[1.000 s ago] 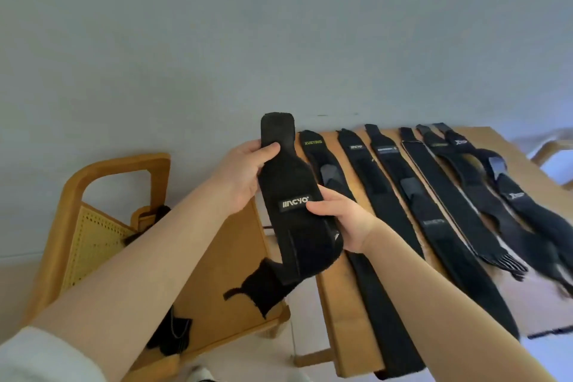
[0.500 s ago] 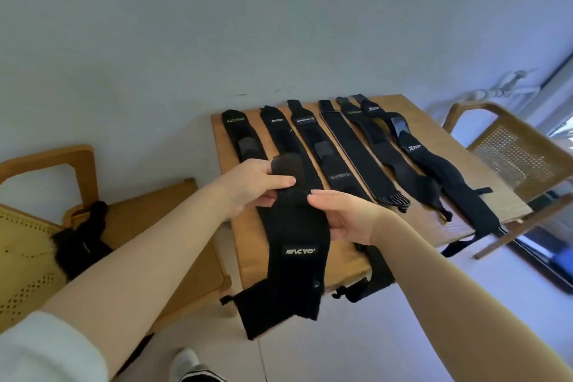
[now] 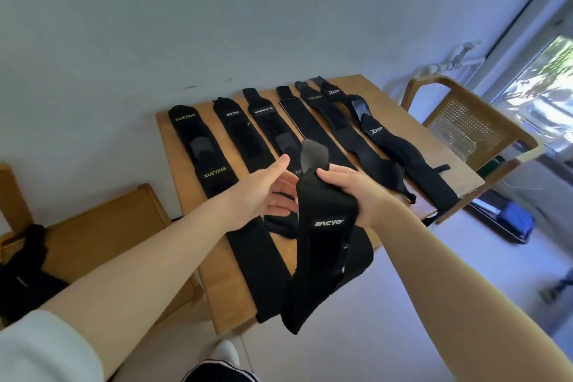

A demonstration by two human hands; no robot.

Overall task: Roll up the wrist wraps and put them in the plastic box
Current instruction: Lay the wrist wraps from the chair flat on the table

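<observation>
wooden table (image 3: 366,84) behind; right hand (image 3: 356,192) grips wrist wrap (image 3: 322,226), left hand (image 3: 263,192) spread

My left hand (image 3: 263,192) let go of the wrap (image 3: 319,226). Before, its thumb and fingers pinched the top end. Now that hand was open, palm up, just beside the wrap. My right hand (image 3: 356,192) took over and gripped the wrap by itself, near the top. The top end (image 3: 311,153) stuck up above my right hand, and the long part hung down past the table edge (image 3: 235,313). I also turned my head, so a second chair (image 3: 465,121) and a window (image 3: 545,96) came into sight.
</observation>
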